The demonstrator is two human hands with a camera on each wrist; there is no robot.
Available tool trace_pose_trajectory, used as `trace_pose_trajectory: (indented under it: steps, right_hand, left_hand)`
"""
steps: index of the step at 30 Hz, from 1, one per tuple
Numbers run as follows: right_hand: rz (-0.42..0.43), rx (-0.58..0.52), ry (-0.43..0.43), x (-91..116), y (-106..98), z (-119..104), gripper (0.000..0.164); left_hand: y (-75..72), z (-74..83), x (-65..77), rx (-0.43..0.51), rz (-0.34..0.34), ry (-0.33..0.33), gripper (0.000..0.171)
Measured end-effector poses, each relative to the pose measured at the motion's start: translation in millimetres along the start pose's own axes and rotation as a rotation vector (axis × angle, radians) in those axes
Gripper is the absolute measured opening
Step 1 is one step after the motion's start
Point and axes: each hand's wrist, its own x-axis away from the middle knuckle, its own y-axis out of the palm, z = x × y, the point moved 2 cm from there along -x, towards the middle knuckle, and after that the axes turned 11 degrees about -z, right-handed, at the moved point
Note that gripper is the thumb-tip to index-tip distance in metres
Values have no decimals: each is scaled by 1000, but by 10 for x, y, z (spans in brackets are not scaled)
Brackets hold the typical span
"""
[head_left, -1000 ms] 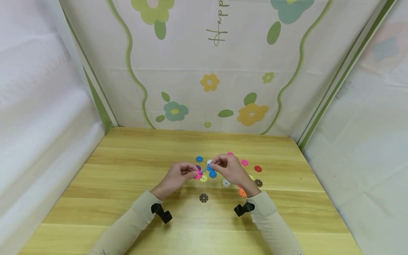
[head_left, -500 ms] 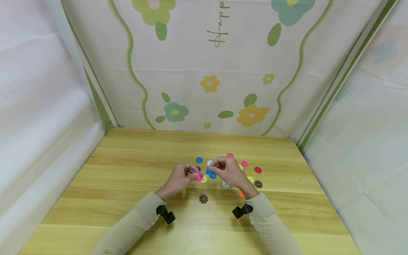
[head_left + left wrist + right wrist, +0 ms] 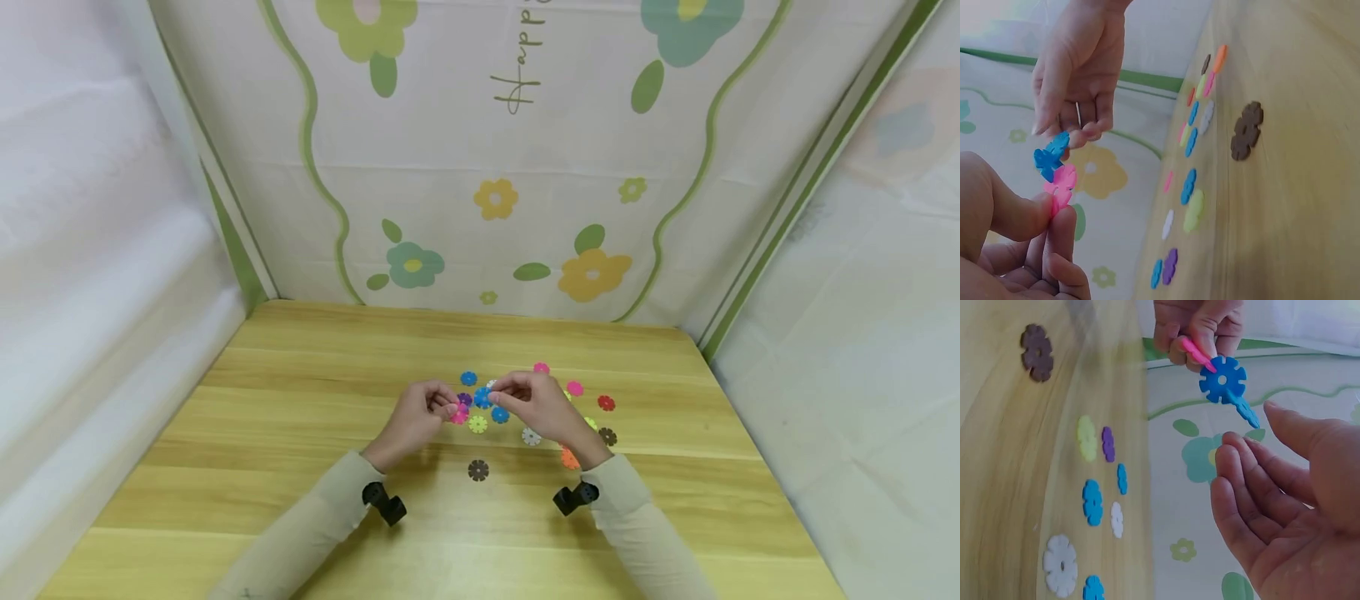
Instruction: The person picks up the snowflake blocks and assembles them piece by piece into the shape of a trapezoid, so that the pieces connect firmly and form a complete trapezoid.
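Between the thumb and fingers of my left hand (image 3: 417, 419) is a pink notched plastic disc (image 3: 1065, 180), held above the table. A blue notched disc (image 3: 1211, 386) is slotted into it, and a second blue disc (image 3: 1246, 414) joins that one at an angle. My right hand (image 3: 542, 407) is beside the free end of this chain. In the right wrist view its thumb and fingers stand apart, with a gap around the outer blue disc's tip. Loose discs lie below, among them a yellow-green disc (image 3: 477, 425) and a purple disc (image 3: 1170, 265).
Several more loose discs lie on the wooden table (image 3: 300, 358), mostly under and beyond the right hand. A brown disc (image 3: 478, 471) sits nearer the front, and a red disc (image 3: 606, 403) at the right. A printed cloth (image 3: 442, 125) stands behind the table.
The left hand has shifted slightly left with the joined discs. The blue disc seen edge-on between the hands now faces the head camera. The right hand has barely moved.
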Motion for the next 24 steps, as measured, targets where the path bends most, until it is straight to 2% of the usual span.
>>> trace_pose_trajectory:
  steps: [8, 12, 20, 24]
  right_hand:
    - [-182, 216, -40, 55, 173, 62, 29]
    - [-256, 267, -54, 120, 320, 104, 32]
    - [-334, 348, -56, 172, 551, 195, 31]
    - [-340, 389, -53, 162, 605, 210, 27]
  left_hand:
    - [-167, -118, 112, 9, 15, -36, 7]
    - [-198, -168, 133, 34, 9, -53, 8]
    - [-195, -202, 150, 39, -2, -76, 8]
    - [-188, -193, 152, 40, -9, -72, 8]
